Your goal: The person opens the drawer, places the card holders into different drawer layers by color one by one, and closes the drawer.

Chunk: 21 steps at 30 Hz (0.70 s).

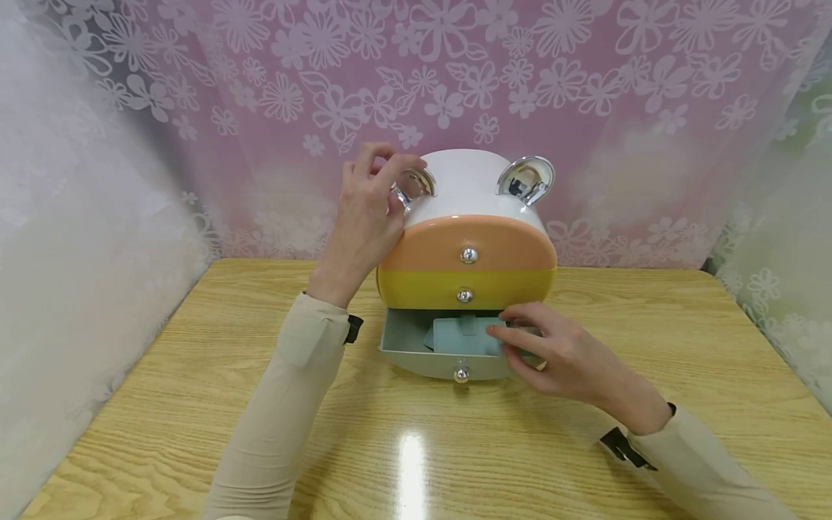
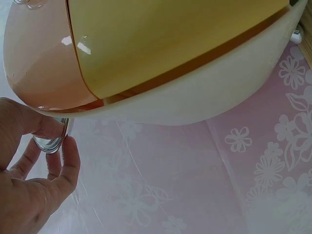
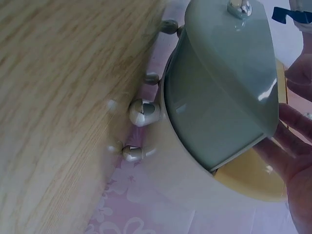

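Note:
A rounded toy-like drawer box (image 1: 461,191), white on top, stands on the table with two silver ears. My left hand (image 1: 367,209) grips its left silver ear (image 2: 51,144) between thumb and fingers. The pale green bottom drawer (image 1: 416,361) is pulled out. In it lies a light blue pouch (image 1: 455,336) with a strap across it. My right hand (image 1: 559,354) reaches over the drawer's right side and holds the pouch's right end with its fingertips. The right wrist view shows the drawer's outside (image 3: 219,97); the pouch is hidden there.
Above the pulled-out drawer, the orange drawer (image 1: 422,245) and yellow drawer (image 1: 416,289) are closed, each with a silver knob. Silver ball feet (image 3: 145,112) carry the box on the wood-grain table (image 1: 260,303). Flowered cloth (image 1: 390,72) hangs behind and at both sides.

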### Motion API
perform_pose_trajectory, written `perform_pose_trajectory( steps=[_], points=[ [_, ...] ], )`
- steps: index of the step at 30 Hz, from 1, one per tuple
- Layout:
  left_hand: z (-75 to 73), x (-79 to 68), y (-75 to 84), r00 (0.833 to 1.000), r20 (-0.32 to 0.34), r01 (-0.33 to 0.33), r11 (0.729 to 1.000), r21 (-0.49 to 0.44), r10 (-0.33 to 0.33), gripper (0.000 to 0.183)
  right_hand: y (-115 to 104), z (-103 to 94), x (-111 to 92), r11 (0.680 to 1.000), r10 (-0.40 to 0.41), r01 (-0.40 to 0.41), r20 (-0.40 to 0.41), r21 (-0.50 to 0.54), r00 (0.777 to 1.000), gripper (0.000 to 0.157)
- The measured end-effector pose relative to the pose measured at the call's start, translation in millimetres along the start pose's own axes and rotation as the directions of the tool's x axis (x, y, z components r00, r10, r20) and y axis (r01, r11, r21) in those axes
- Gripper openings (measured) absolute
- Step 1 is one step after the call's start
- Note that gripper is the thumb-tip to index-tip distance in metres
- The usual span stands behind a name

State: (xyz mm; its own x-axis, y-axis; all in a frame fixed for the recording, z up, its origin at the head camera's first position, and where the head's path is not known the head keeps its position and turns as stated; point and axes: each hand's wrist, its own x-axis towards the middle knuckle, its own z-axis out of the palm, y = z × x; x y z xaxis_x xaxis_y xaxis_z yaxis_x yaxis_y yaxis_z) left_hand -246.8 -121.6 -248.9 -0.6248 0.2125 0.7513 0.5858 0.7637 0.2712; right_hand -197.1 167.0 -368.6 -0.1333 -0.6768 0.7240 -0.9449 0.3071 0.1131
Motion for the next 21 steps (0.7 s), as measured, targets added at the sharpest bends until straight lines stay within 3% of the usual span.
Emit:
perform_pose_trajectory(
  steps=[6,11,21],
  points=[
    [-0.5,0.1,-0.1,1.0,0.002,0.004,1.0,-0.013,-0.004,0.045,-8,2.7,6,0.994,-0.088,0.084,-0.045,-0.072,0.995,0.026],
    [-0.7,0.4,-1.3,1.0,-0.006,0.0,1.0,-0.023,0.0,0.045,-16,6.2,11,0.975,-0.198,0.187,-0.084,-0.122,0.977,0.02],
    [0.4,1.6,-1.5,1.0,-0.017,-0.02,0.999,-0.027,0.02,0.045,-29,14.3,18,0.9,-0.369,0.354,-0.011,-0.254,0.93,0.024]
  ],
)
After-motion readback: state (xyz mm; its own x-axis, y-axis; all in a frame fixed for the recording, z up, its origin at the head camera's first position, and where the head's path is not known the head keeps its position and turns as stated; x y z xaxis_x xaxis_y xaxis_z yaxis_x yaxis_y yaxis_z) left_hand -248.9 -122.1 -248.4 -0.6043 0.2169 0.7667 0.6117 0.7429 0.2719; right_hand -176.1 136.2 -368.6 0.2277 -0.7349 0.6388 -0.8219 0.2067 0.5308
